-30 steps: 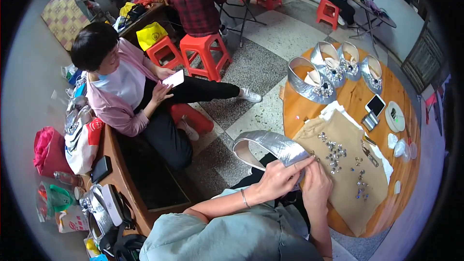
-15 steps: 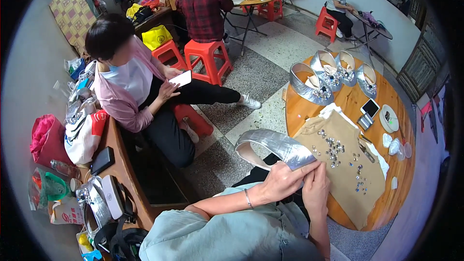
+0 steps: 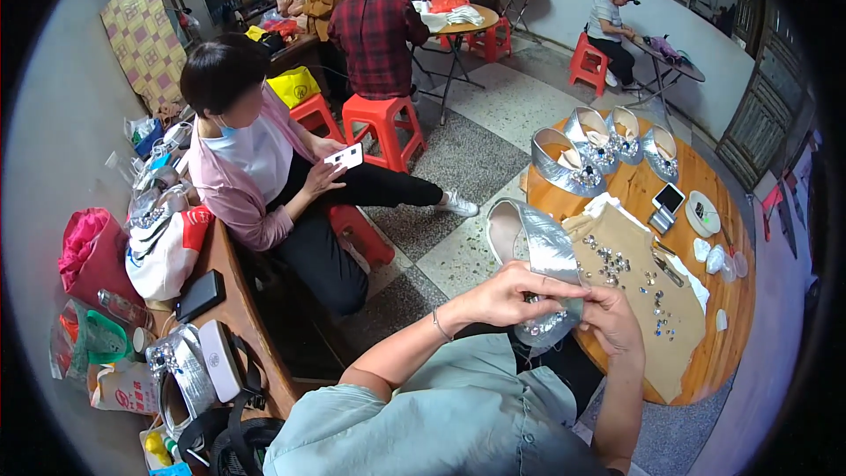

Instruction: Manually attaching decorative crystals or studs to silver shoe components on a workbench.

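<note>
While silver band (image 3: 551, 245) tilts, hands (image 3: 508, 293) (image 3: 614, 319) pinch it, nearly closed

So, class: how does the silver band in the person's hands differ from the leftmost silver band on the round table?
The held band is off the table, gripped by the left hand; the leftmost table band rests on it.
Fingers cover part of the held band; the leftmost table band's stone cluster shows openly.
Both are silver, looped bands.

gems (image 3: 617, 266) on cloth (image 3: 671, 366) on table (image 3: 630, 178)
</note>
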Demonstrator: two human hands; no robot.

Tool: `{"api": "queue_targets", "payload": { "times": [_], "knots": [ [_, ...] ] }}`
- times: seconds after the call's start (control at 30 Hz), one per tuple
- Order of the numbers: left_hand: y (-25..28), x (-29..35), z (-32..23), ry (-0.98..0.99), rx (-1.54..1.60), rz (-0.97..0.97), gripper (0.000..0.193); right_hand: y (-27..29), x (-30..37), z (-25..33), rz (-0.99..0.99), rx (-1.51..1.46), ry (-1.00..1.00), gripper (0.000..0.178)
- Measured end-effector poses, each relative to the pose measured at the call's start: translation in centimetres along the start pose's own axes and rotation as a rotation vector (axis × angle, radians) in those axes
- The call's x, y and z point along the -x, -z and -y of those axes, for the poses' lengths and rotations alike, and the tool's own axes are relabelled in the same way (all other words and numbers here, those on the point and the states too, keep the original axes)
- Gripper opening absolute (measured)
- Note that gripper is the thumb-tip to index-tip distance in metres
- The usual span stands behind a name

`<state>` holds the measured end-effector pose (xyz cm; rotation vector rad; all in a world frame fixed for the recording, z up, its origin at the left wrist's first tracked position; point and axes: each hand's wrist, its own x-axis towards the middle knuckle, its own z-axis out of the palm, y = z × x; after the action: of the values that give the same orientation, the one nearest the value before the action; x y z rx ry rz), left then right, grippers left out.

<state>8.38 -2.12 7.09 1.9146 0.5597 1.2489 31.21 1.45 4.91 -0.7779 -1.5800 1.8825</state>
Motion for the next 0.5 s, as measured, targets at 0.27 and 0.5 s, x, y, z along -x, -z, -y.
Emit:
{"api": "queue_targets", "payload": {
  "times": [0.27, 0.5],
  "knots": [
    [0.5, -0.8, -1.1, 0.192, 0.010, -0.040, 0.039, -3.7, -1.2, 0.5, -0.286, -0.281, 0.211, 0.031],
    [3.2, -1.0, 1.7, 0.080, 0.569, -0.464, 0.049, 13.9, 6.9, 0.0, -0.270, -1.421, 0.541, 0.026]
  ]
}}
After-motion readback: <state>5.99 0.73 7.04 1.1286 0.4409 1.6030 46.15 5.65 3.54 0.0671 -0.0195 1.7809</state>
